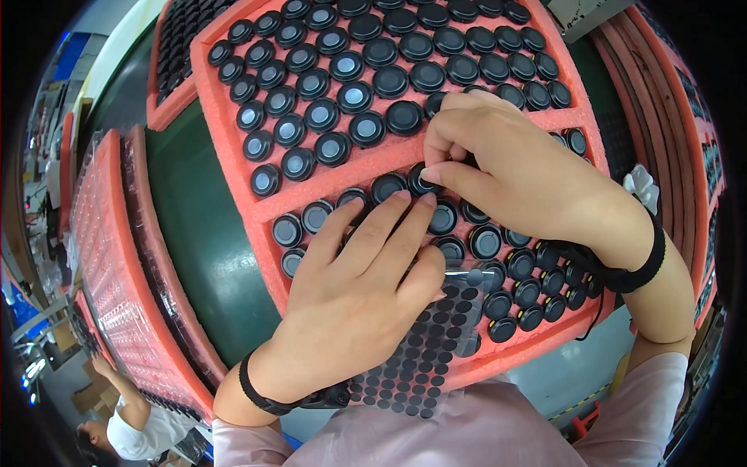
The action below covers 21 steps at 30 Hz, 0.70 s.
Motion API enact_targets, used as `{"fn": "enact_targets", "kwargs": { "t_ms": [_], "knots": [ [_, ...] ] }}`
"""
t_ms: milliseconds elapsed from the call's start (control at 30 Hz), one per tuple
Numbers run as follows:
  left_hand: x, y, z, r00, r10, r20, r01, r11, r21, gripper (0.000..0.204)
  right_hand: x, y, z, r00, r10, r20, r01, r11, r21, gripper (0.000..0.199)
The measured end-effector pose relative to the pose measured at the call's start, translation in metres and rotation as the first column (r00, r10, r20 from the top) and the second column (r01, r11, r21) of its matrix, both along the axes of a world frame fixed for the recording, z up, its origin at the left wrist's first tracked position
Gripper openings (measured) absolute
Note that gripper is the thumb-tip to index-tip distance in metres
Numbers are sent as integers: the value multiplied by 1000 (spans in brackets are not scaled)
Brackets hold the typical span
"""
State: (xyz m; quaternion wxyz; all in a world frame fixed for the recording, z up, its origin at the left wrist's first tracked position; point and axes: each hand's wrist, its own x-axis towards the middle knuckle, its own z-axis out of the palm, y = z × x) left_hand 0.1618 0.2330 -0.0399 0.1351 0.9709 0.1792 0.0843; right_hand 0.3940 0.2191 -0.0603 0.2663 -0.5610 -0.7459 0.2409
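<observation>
Sleeves of pale pink cloth (498,428) fill the nearest edge, with a black band on each wrist. Just beyond them a clear plastic sheet dotted with small black round stickers (424,350) lies over the near edge of the salmon-pink foam tray (233,117), partly under the left hand (354,292). That hand lies flat and mostly open on the tray, its fingers stretched forward over the near rows of round black caps with grey centres (327,109), the fingertips touching caps beside the foam ridge that crosses the tray; the thumb presses on the sheet's far edge. It grips nothing that can be seen.

Farther in, the right hand (513,167) is curled above the same ridge, thumb and forefinger pinched close together over one black cap (420,180); whether a sticker sits between the fingertips cannot be told.

Beyond the ridge, the far section of the tray holds many more caps in rows. The tray rests on a dark green table (198,233). Left of the tray stand stacked pink foam trays (117,265), and right of it more pink tray edges (661,101). A second person in white (128,424) works at the lower left.
</observation>
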Motion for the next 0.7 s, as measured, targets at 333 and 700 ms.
{"fn": "enact_targets", "kwargs": {
  "t_ms": [333,700],
  "knots": [
    [11,-1,1,997,21,-70,-21,1000,6,32,6,1,-5,997,-11,72,9,1000,19,12],
    [10,-6,3,995,45,-87,-43,999,18,31,3,-2,-6,996,-15,89,10,999,53,11]
  ]
}}
